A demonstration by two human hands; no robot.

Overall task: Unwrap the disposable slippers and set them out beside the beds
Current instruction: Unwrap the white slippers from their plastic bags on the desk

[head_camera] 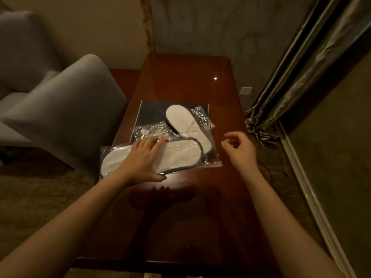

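We look down on a dark polished desk (180, 77), and the task's things lie in the middle of it. The wrapped slipper pack (172, 155) is nearest to us, still inside its clear plastic bag (210, 162). Its long axis runs almost across our view, from low on the left to slightly higher on the right, so the rounded end with the dark trim points toward our right side.

Our left hand (144, 157) lies flat on the left half of this pack, with the fingers spread and the thumb at the near edge. It presses the pack down on the desk, and we judge it is not closed around anything. Our right hand (241, 145) hovers just beside the right end of the bag, near but not touching it. Its fingers are loosely curled, the thumb and first finger a little apart, and it holds nothing.

Behind the pack, a second pair of slippers (180, 119) lies on crumpled plastic (148, 130) and on a dark mat (150, 111); this pair points away from us, toward the wall. Whether it is fully out of its wrapper, we cannot tell.

The relation that matters is this: the free end of the bag lies directly to the left of our right hand, in line with the long axis of the pack. So we think the right hand is the better one to pinch the plastic there, while the left hand keeps the pack steady. The film looks thin and slippery, so it could slide between the fingers.
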